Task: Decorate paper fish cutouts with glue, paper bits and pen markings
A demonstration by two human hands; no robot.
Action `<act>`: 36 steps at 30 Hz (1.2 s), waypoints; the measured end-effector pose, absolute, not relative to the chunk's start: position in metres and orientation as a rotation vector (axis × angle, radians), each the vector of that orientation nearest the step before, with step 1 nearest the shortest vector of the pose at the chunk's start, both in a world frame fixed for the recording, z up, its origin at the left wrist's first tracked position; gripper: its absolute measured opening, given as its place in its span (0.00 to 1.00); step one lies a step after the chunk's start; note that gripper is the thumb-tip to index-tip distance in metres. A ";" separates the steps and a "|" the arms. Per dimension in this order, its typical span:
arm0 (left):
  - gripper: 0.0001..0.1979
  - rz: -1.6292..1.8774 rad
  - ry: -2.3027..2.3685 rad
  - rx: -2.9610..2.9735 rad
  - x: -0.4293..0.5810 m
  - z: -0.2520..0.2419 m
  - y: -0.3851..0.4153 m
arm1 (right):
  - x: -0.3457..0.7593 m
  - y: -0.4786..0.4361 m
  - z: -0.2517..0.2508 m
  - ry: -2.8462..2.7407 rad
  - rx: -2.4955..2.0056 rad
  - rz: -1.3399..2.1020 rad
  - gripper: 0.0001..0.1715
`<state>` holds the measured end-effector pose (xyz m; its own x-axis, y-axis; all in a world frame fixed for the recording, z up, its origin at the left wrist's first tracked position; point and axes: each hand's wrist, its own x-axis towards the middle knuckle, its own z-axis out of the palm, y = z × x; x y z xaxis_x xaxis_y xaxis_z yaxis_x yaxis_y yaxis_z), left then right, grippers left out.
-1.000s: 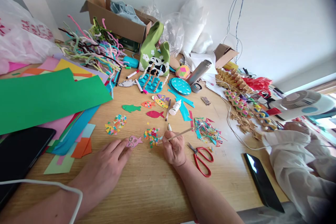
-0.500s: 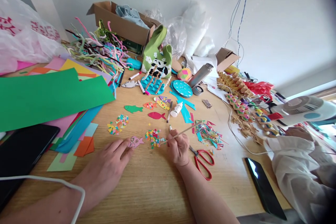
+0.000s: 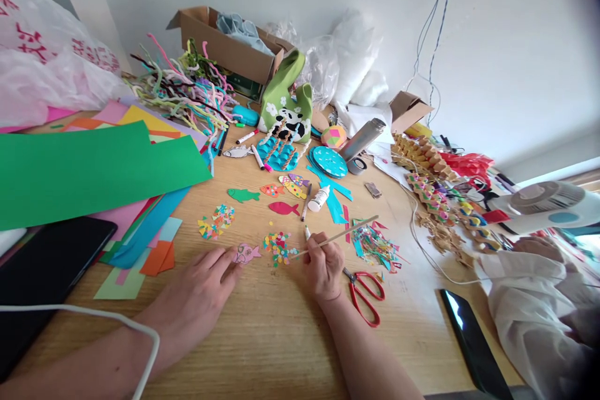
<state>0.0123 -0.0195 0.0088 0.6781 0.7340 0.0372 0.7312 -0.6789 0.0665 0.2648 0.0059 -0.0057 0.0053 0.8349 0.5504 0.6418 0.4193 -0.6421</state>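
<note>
My left hand (image 3: 206,275) lies on the table, its fingertips holding down the head end of a pink paper fish (image 3: 248,254) with marks drawn on it. Pinched in my right hand (image 3: 324,267) is a thin wooden stick (image 3: 354,228), slanting so that its lower tip reaches the pile of coloured paper dots (image 3: 277,246). A white-and-green tip (image 3: 307,232) pokes out beyond that hand; I cannot tell whether it is held. Behind lie a green paper fish (image 3: 243,194), a red paper fish (image 3: 284,208), several patterned fish and a white glue bottle (image 3: 319,198).
Red-handled scissors (image 3: 366,297) lie right of my right wrist, near paper scraps (image 3: 375,244). Green card sheets (image 3: 94,175) and a black tablet (image 3: 51,275) are at left, with a white cable (image 3: 84,312) over my left forearm. At right are a phone (image 3: 473,340) and another person's sleeve (image 3: 525,300).
The view has shifted slightly, so everything sits a little further right. Both hands keep their grips, and the stick's tip stays at the edge of the dots.
</note>
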 end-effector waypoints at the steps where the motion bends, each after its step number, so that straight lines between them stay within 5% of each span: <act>1: 0.29 0.070 1.240 2.832 0.013 0.009 -0.019 | 0.265 0.006 -0.005 -1.643 -1.304 0.288 0.21; 14: 0.27 0.056 1.242 2.816 0.014 0.010 -0.019 | 0.231 0.008 0.018 -1.735 -1.189 0.665 0.18; 36: 0.25 0.146 1.238 2.868 0.013 0.008 -0.018 | 0.212 0.015 0.020 -1.973 -1.081 0.451 0.14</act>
